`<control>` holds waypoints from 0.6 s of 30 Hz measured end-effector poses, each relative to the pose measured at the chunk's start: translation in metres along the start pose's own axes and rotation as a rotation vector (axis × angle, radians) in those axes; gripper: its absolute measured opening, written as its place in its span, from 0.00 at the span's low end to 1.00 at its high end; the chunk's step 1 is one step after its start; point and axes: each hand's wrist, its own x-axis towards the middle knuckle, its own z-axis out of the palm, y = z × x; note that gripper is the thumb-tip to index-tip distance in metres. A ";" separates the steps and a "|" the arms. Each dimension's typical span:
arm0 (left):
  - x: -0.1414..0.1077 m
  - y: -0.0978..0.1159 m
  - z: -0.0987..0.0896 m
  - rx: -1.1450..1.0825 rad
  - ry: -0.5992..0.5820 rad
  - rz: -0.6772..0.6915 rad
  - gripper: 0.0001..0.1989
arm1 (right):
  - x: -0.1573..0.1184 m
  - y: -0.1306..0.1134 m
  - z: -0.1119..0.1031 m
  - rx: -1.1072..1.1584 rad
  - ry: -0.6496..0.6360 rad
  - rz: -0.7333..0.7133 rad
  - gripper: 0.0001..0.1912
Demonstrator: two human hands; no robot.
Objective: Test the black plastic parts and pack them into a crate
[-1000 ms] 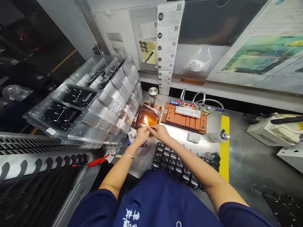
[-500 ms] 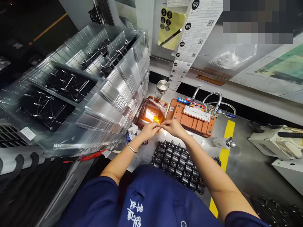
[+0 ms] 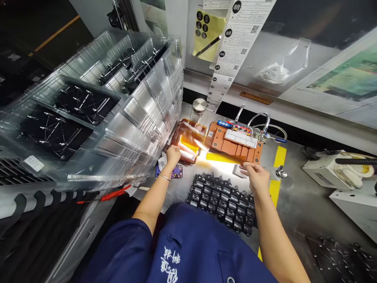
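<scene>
My right hand pinches the right end of a translucent yellow film strip, which stretches leftward just in front of an orange-brown fixture block. Fingers curled, my left hand is at the near left edge of an amber film stack; whatever lies between its fingertips is hidden. A white perforated strip rests on top of the fixture block. Close below my hands, rows of black moulded parts lie on the metal bench.
Stacked clear plastic trays with black parts rise at the left. A lidded glass jar stands behind the film. A patterned purple item, a blue-handled tool, metal hoses and a tape dispenser are around.
My hands were together at the film's near corner and are now apart. The right one has moved right with the yellow film strip; the left has shifted left.
</scene>
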 end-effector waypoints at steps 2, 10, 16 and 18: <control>0.003 0.005 -0.004 0.150 0.064 0.038 0.09 | -0.013 0.002 -0.020 0.016 0.052 -0.038 0.18; -0.007 0.021 -0.008 0.723 0.143 0.200 0.21 | -0.041 -0.002 -0.094 -0.142 -0.088 -0.174 0.23; -0.041 0.088 0.018 0.777 0.193 0.423 0.22 | -0.040 -0.004 -0.120 -0.416 -0.359 -0.532 0.13; -0.062 0.142 0.057 0.712 0.055 0.700 0.20 | -0.033 -0.004 -0.118 -0.502 -0.458 -0.669 0.11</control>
